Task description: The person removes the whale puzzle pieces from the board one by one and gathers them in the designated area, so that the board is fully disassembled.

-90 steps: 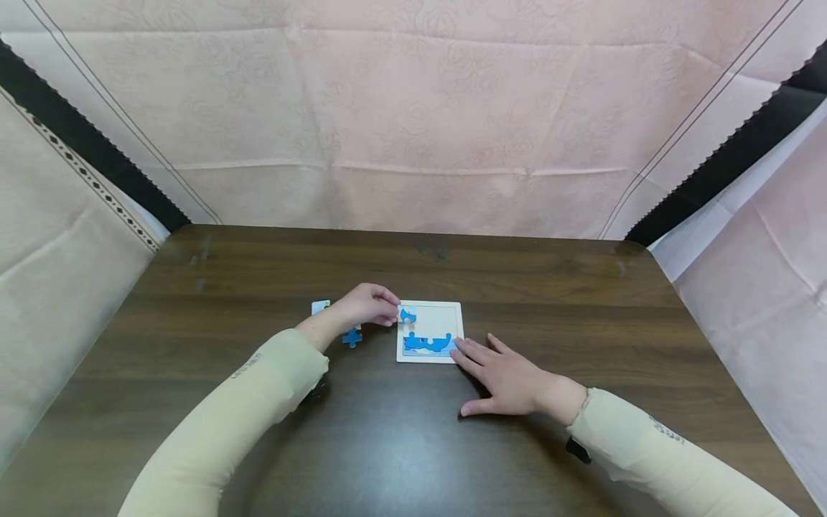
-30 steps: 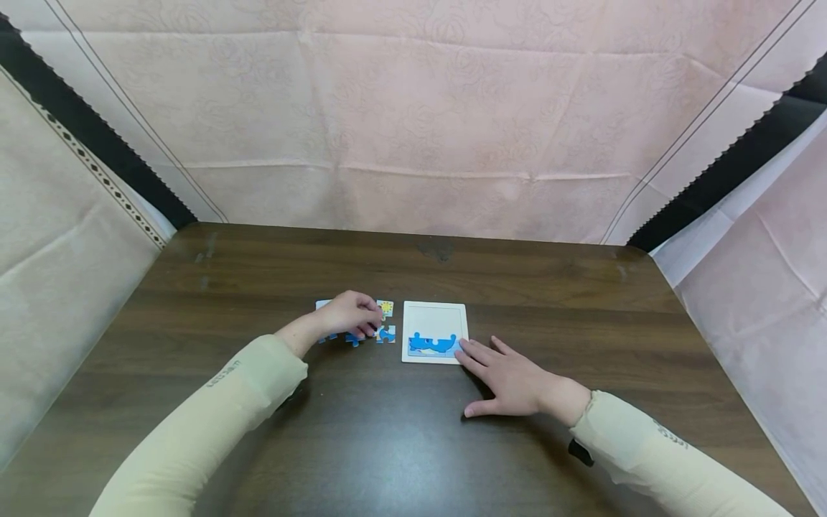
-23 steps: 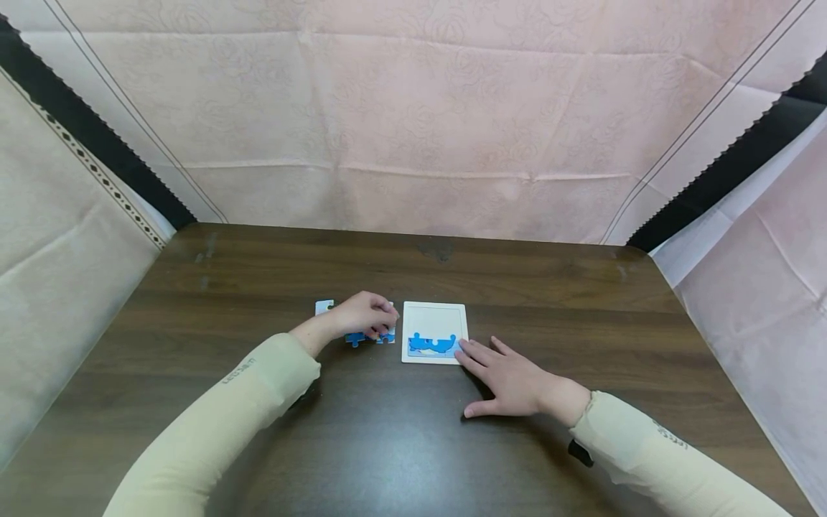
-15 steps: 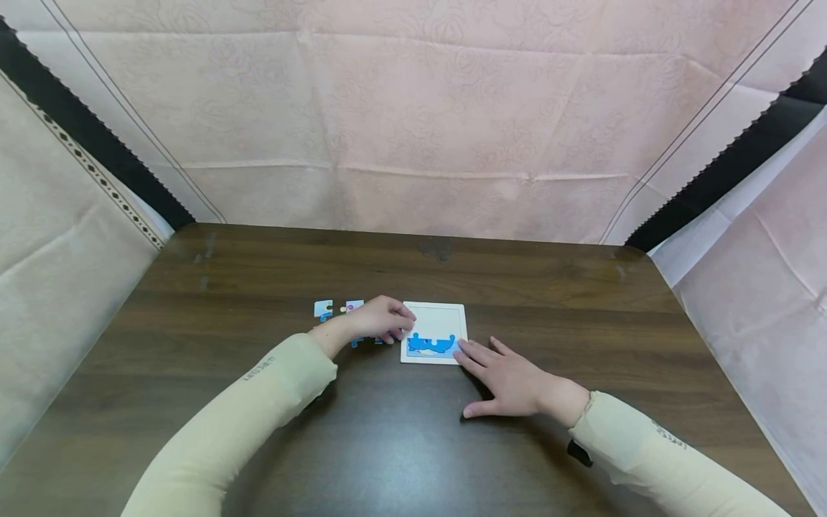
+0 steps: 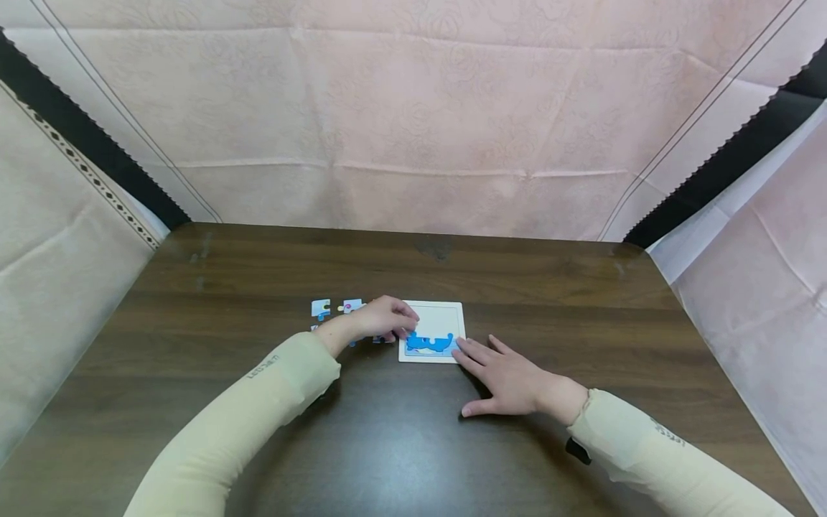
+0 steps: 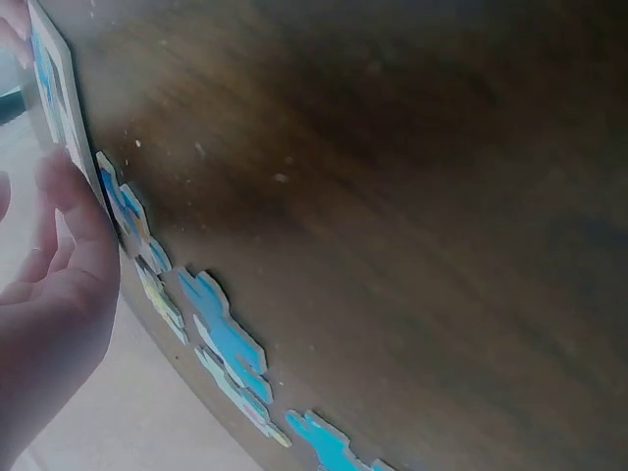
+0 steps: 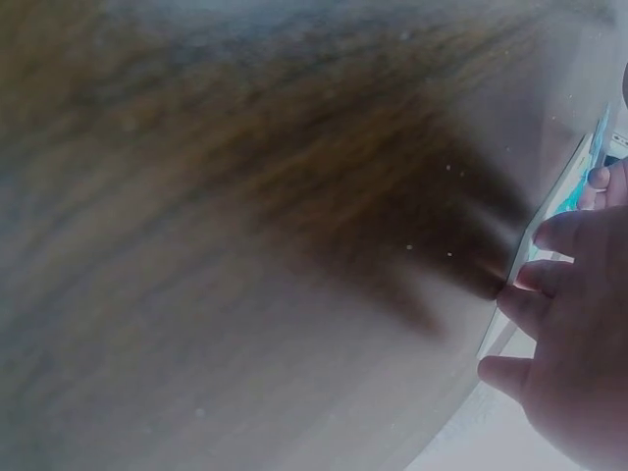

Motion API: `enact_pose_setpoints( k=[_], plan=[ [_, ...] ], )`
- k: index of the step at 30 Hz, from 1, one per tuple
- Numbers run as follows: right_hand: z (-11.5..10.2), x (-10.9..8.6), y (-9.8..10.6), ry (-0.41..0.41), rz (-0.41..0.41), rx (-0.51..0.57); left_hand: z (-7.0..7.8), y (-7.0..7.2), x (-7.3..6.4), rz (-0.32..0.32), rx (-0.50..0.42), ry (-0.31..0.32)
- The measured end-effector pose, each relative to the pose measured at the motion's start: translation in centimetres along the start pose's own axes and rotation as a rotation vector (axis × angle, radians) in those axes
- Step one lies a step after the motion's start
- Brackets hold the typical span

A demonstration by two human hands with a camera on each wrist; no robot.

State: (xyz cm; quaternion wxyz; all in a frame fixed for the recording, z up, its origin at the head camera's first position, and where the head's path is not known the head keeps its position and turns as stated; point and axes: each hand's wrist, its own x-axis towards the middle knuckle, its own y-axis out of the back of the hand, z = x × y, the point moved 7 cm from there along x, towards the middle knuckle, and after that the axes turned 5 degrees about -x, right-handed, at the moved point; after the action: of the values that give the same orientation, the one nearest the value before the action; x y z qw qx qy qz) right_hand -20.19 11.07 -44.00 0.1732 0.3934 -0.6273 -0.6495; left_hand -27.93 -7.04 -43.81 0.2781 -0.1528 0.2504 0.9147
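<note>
A square puzzle board (image 5: 441,314) with a white frame lies on the table, its bottom strip filled with blue whale pieces (image 5: 428,345). My left hand (image 5: 385,316) reaches across its left edge, fingertips low over the bare upper-left area with fingers bent. No piece shows between its fingers in the left wrist view, though the head view hides the fingertips' undersides. My right hand (image 5: 510,377) lies spread, palm down, with fingertips on the lower right corner of the board. Loose puzzle pieces sit left of the board, including a light blue piece (image 5: 320,309) and a pink-dotted piece (image 5: 352,306).
Beneath and beside the left wrist, several more pieces are partly hidden; a blue piece (image 6: 226,324) and a yellowish piece (image 6: 162,299) show in the left wrist view. The dark wooden table (image 5: 413,266) ends at a pale cloth backdrop (image 5: 413,129).
The left hand took a blue piece from the board back among the loose pieces, then moved right again over the board's left side. The right hand has stayed on its corner.
</note>
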Motion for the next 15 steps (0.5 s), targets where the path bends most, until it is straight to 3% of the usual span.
enact_pose_setpoints(
  k=[5,15],
  plan=[
    [-0.02,0.07,0.06,0.003,0.005,-0.002,0.16,0.19,-0.02,0.015,0.008,-0.013],
    [0.07,0.06,0.02,0.009,0.012,-0.012,-0.31,-0.38,0.28,0.009,-0.124,0.036]
  ],
)
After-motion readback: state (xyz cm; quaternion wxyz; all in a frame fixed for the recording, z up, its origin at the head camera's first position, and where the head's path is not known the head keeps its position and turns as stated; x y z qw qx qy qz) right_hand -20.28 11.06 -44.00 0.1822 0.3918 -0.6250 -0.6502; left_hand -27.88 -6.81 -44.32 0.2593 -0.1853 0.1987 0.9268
